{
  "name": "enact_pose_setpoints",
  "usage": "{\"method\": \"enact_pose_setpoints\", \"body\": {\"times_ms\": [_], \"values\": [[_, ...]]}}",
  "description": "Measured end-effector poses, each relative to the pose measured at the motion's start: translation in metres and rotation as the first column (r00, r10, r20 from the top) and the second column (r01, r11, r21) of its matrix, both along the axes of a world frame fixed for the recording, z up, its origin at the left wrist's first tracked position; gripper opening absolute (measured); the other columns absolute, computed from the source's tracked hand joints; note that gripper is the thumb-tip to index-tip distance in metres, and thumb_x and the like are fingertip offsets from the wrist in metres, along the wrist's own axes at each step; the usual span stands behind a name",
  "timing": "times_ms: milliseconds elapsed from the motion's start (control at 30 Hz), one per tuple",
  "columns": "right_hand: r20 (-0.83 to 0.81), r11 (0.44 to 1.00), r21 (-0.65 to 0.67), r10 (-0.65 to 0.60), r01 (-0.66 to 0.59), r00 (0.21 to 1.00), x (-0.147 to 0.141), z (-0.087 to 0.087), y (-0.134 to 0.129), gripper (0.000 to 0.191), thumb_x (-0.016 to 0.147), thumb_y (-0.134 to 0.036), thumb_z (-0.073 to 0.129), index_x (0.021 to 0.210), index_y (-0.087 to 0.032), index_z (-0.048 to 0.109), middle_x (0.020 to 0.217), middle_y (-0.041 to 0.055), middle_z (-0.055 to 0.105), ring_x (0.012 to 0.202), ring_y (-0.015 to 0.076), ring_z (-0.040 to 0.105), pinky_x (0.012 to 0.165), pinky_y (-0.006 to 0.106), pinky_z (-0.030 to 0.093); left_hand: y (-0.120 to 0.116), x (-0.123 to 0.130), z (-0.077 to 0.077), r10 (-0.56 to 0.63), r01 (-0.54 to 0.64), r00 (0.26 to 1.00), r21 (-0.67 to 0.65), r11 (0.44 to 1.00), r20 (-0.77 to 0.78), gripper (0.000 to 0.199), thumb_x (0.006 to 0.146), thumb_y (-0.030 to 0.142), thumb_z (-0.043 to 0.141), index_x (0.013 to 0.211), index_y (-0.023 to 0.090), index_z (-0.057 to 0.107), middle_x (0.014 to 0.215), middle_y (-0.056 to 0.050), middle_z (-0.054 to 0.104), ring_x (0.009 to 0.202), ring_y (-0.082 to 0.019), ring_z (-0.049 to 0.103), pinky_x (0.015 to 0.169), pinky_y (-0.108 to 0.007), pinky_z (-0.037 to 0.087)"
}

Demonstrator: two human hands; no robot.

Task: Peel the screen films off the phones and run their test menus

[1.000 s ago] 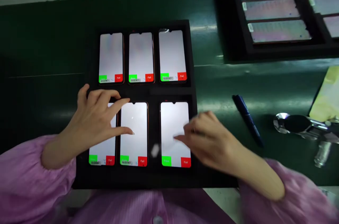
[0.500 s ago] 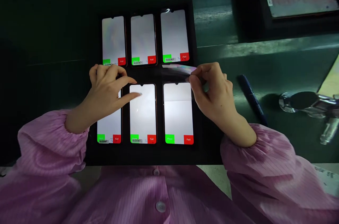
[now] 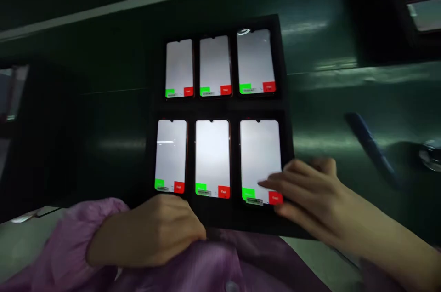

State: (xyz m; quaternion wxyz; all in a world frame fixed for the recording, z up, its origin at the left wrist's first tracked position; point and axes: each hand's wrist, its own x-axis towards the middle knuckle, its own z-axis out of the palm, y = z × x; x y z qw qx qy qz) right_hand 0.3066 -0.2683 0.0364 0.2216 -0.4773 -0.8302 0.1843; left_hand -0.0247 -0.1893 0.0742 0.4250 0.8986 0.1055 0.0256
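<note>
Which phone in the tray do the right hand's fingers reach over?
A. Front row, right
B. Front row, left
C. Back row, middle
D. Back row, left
A: the right hand lies with its fingertips over the bottom corner of the front-right phone in the black tray.

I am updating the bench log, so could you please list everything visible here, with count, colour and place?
phones: six, lit white screens with green and red corner boxes, two rows of three in the tray
tray: one, black, middle of the bench
bench: one, dark green, under everything
pen: one, dark blue, right of the tray
metal object: one, shiny, right edge, blurred
second tray: one, black, top right, pale panels inside
sleeve: pink, lower left
left hand: curled at the tray's near edge; holding anything cannot be told
right hand: fingers open, on the front right phone's lower corner
</note>
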Motion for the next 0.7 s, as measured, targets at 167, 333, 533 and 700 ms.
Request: {"method": "enact_pose_setpoints", "body": {"times_ms": [167, 333, 533, 700], "values": [[-0.032, 0.988, 0.129, 0.094, -0.089, 0.995, -0.033, 0.011, -0.014, 0.022, 0.108, -0.018, 0.05, 0.112, -0.018, 0.072, 0.092, 0.0023, 0.075, 0.078, 0.0164, 0.06, 0.082, 0.039, 0.04, 0.007, -0.028, 0.001, -0.028, 0.029, 1.0, 0.078, 0.996, -0.013, 0.034, 0.097, 0.004, 0.05, 0.124, 0.015, 0.066, 0.094, -0.004, 0.076, 0.082, -0.017, 0.071, 0.081, -0.03, 0.061], [0.009, 0.97, 0.183, 0.164, -0.163, 0.986, -0.077, 0.012, -0.011, 0.039, 0.107, -0.009, 0.04, 0.105, -0.024, 0.076, 0.099, -0.0013, 0.075, 0.083, 0.0159, 0.061, 0.093, 0.038, 0.043, 0.057, -0.044, 0.014, 0.089, -0.095, 0.995, 0.163, 0.982, 0.041, 0.025, 0.095, 0.002, 0.056, 0.104, 0.019, 0.072, 0.096, -0.001, 0.078, 0.092, -0.015, 0.072, 0.104, -0.036, 0.056], [0.165, 0.951, 0.253, 0.137, -0.176, 0.977, -0.083, 0.001, 0.001, 0.033, 0.099, -0.005, 0.048, 0.081, -0.018, 0.073, 0.093, 0.0034, 0.071, 0.085, 0.0176, 0.058, 0.091, 0.04, 0.044, 0.095, -0.035, -0.004, 0.095, -0.106, 0.992, 0.148, 0.983, 0.078, 0.022, 0.096, 0.007, 0.06, 0.104, 0.023, 0.073, 0.1, 0.001, 0.08, 0.096, -0.014, 0.075, 0.117, -0.042, 0.049], [0.22, 0.938, 0.287, 0.131, -0.193, 0.967, -0.075, 0.002, 0.037, 0.025, 0.097, -0.002, 0.054, 0.085, -0.018, 0.07, 0.082, 0.0017, 0.063, 0.075, 0.0161, 0.052, 0.075, 0.037, 0.043, 0.117, -0.028, -0.033, 0.308, -0.343, 0.939, 0.461, 0.819, 0.152, 0.026, 0.1, 0.013, 0.059, 0.121, 0.022, 0.072, 0.117, -0.008, 0.077, 0.11, -0.023, 0.071, 0.104, -0.046, 0.052]]}}
